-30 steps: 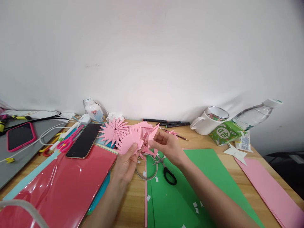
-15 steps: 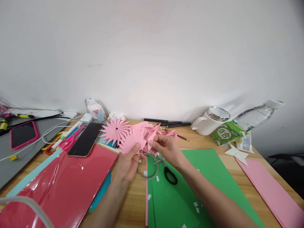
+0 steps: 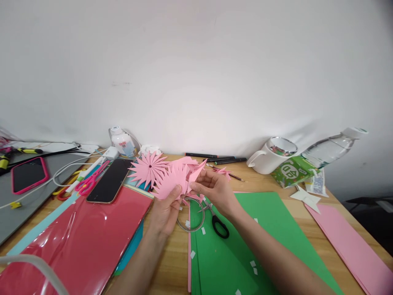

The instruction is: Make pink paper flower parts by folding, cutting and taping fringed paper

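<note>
Above the wooden table's middle, my left hand [image 3: 166, 211] pinches a pink spiky paper cut-out [image 3: 172, 182] between thumb and fingers. My right hand [image 3: 215, 189] is closed on a pointed pink petal piece [image 3: 196, 173] that touches the cut-out's right side. Behind them a finished pink paper flower [image 3: 148, 169] lies flat, with more pink scraps [image 3: 187, 163] beside it. Black-handled scissors [image 3: 216, 221] and a clear tape ring [image 3: 190, 219] lie just below my hands on a green paper sheet [image 3: 245, 246].
A red glossy sheet [image 3: 80, 241] covers the left front. A black phone [image 3: 109, 181], pink scissors [image 3: 89, 182], a glue bottle [image 3: 122, 142] and a pink-cased phone [image 3: 27, 174] sit left. A white mug [image 3: 272, 155], green packet [image 3: 291, 171], water bottle [image 3: 330, 149] and pink paper [image 3: 350, 246] are right.
My right hand dipped with the petal piece, then raised it again against the cut-out in my left hand. The hands have stayed in nearly the same spot.
</note>
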`<state>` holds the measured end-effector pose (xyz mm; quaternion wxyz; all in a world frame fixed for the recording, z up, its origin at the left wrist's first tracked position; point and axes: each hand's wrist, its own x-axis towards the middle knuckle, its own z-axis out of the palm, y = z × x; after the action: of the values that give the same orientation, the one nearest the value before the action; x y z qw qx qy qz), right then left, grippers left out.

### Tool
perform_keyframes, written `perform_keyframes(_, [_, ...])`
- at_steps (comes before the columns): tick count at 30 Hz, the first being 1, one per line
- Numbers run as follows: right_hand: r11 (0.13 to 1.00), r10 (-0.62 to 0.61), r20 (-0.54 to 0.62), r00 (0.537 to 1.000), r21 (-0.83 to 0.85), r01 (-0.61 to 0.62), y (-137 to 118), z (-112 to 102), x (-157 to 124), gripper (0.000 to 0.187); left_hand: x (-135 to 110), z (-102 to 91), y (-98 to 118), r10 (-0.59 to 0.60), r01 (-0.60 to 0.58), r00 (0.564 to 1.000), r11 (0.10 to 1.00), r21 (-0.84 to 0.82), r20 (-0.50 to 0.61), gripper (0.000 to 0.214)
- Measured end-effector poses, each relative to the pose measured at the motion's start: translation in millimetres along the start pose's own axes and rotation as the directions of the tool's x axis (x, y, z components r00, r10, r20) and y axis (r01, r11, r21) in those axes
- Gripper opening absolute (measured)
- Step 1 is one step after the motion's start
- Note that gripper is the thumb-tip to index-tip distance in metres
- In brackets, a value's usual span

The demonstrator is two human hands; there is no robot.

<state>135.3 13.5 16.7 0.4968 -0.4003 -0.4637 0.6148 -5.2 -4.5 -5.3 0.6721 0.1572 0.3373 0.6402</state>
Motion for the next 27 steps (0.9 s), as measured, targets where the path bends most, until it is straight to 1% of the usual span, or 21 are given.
perform_keyframes(5, [1.0,-0.02,0.0,1.0,-0.024,0.02,1.9,1.8,0.4,0.037,-0.1,-1.1,-0.1,-0.01,0.01,1.0,1.0,0.013,-0.005,0.044])
perform_keyframes(10, [0.999,-0.04,-0.028,0.999,-0.013,0.04,0.6,1.7,0.2,0.036,-1.5,0.1,0.5,-0.021,0.021,1.0,1.0,0.014,0.006,0.045])
perform_keyframes(16, [1.0,-0.029,-0.054,0.998,-0.005,0.029,-0.8,2.7,-0.2,0.038,-2.3,1.1,-2.4,-0.017,0.017,1.0,1.0,0.0,-0.025,0.045])
perform_keyframes(19, [0.999,-0.038,-0.074,0.997,-0.002,0.038,1.8,3.9,-0.2,0.038,-2.2,1.8,-2.6,-0.016,0.016,1.0,1.0,-0.014,-0.023,0.05])
perform_keyframes(22, [0.999,-0.048,-0.061,0.997,0.0,0.048,4.0,3.4,0.1,0.037,-1.9,1.9,-2.1,-0.029,0.028,0.999,1.0,-0.01,-0.017,0.054])
perform_keyframes(27, [0.998,-0.065,-0.028,0.997,-0.004,0.065,4.1,0.7,1.3,0.037,-1.1,-1.2,-3.1,-0.06,0.06,0.998,0.998,0.022,-0.021,0.05])
